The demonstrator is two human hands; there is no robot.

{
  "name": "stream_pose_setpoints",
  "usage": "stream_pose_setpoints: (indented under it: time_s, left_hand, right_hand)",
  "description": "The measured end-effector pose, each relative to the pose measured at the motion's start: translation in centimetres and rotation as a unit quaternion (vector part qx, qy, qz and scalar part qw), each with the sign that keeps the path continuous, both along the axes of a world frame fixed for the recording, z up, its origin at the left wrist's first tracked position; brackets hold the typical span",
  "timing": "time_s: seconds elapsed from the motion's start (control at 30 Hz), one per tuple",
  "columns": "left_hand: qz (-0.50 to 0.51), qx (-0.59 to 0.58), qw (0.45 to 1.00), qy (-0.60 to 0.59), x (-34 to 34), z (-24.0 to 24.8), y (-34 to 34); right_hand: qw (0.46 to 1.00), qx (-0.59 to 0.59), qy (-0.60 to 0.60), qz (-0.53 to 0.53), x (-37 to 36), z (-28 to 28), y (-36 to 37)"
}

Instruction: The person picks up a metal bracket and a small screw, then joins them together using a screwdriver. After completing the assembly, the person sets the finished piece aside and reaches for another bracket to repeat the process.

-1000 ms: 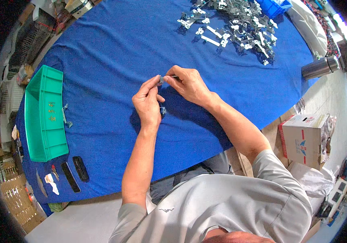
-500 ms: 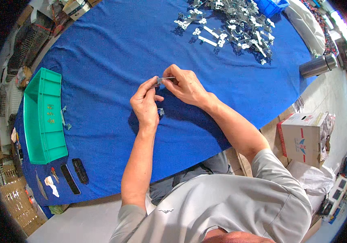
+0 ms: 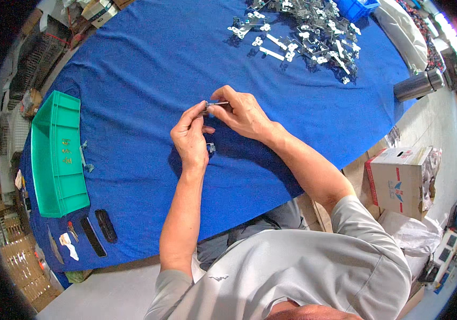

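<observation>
My left hand [image 3: 189, 143] and my right hand [image 3: 245, 114] meet over the middle of the blue cloth. Between their fingertips is a slim, shiny metal piece [image 3: 218, 103], its kind too small to tell. Thumb and fingers of the left hand pinch its left end; the right hand's pinch its right end. Beside the left palm shows a second small metal part [image 3: 211, 148]; whether the hand holds it or it lies on the cloth I cannot tell. Farther off, a pile of flat metal brackets [image 3: 316, 40] with white and dark pieces is spread out.
A green plastic bin [image 3: 60, 154] stands at the left, a thin metal piece [image 3: 84, 156] by its side. Two black oblong things [image 3: 99, 233] lie nearer. A blue bin [image 3: 357, 9] sits beyond the pile. At the right are a steel flask [image 3: 418, 86] and a cardboard box [image 3: 396, 181].
Both hands stay together and have barely moved. The right fingertips have shifted slightly left along the metal piece, closer to the left fingertips.
</observation>
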State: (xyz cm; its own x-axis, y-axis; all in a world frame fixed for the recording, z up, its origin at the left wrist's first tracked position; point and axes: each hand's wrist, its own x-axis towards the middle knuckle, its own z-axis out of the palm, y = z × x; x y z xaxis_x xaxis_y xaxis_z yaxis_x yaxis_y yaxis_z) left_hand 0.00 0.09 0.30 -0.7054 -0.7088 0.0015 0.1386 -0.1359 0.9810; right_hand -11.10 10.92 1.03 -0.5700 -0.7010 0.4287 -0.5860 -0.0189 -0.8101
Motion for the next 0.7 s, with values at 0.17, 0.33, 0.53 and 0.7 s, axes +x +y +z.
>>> stream_pose_setpoints:
  time_s: [0.17, 0.33, 0.53, 0.7]
  left_hand:
    - [-0.004, 0.0, 1.0, 0.014, -0.06, 0.12, 0.08]
    - [-0.007, -0.004, 1.0, 0.012, 0.0, -0.07, 0.0]
    - [-0.008, -0.018, 1.0, 0.005, 0.07, 0.01, 0.17]
    - [-0.011, -0.014, 1.0, 0.004, 0.0, -0.1, 0.11]
  right_hand:
    - [0.999, 0.042, 0.018, 0.003, -0.42, -0.34, 0.17]
    - [1.0, 0.001, -0.01, 0.004, 0.07, 0.25, 0.07]
    - [0.999, 0.045, 0.023, 0.007, -0.28, -0.36, 0.08]
    - [1.0, 0.005, 0.025, -0.007, -0.1, -0.32, -0.08]
